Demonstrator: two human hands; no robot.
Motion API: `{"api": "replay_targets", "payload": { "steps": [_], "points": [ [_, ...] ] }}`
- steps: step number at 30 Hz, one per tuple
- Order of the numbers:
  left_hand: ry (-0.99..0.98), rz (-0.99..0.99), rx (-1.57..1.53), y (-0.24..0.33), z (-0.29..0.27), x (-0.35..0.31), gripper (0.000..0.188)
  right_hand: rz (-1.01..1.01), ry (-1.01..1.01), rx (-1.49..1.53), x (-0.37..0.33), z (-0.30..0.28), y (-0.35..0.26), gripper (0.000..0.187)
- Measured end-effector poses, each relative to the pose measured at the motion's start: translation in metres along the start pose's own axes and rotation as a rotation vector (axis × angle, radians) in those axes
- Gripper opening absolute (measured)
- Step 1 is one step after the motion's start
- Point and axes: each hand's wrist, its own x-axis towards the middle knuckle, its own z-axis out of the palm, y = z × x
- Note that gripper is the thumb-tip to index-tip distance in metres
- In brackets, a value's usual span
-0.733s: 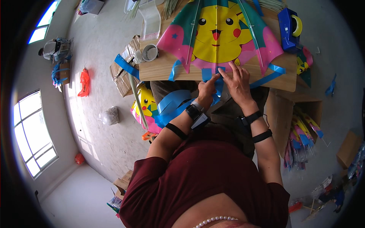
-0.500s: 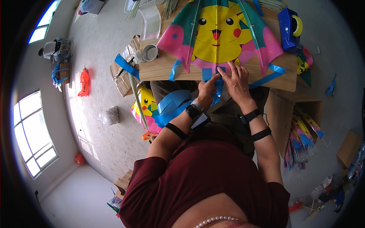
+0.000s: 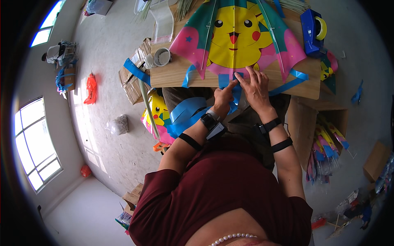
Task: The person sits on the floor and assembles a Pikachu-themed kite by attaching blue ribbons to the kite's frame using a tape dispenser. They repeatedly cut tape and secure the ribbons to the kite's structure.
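Note:
A kite (image 3: 234, 45) printed with a yellow cartoon figure on pink and green lies on the wooden table, its thin rods showing. At its lower middle edge, both hands meet over blue ribbon (image 3: 223, 80). My left hand (image 3: 222, 98) is mostly closed, index finger stretched to the edge; what its curled fingers hold, if anything, is hidden. Next to it, my right hand (image 3: 256, 89) lies palm down with fingers spread, its fingertips on the kite's pink edge and its thumb side touching the left fingertip. Blue ribbon hangs between the hands and loops over my lap.
A blue tape dispenser (image 3: 312, 35) stands at the table's right edge. On the left are a small round container (image 3: 162, 57) and a clear plastic tray (image 3: 162, 22). A cardboard box (image 3: 301, 127) with packed kites is at my right. Another kite (image 3: 156, 112) lies below the table's left side.

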Motion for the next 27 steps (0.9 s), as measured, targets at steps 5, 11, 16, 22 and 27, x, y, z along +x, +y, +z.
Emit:
{"api": "replay_targets", "payload": {
  "steps": [5,11,16,22,27],
  "points": [
    [-0.028,0.007,-0.015,-0.002,-0.002,0.000,0.018,0.007,0.008,0.019,0.000,0.002,0.001,0.048],
    [-0.031,0.009,-0.016,-0.001,0.000,-0.001,0.018,0.004,0.003,0.019,0.000,0.003,0.002,0.049],
    [-0.038,-0.001,-0.012,-0.004,-0.003,0.004,0.018,0.005,0.003,0.018,-0.001,0.003,0.002,0.048],
    [-0.027,0.001,-0.015,-0.007,-0.004,0.007,0.019,-0.003,0.000,0.019,-0.001,0.003,0.003,0.048],
    [-0.046,-0.005,-0.028,-0.009,-0.005,0.007,0.020,-0.007,-0.010,0.011,-0.001,0.002,0.004,0.048]
  ]
}}
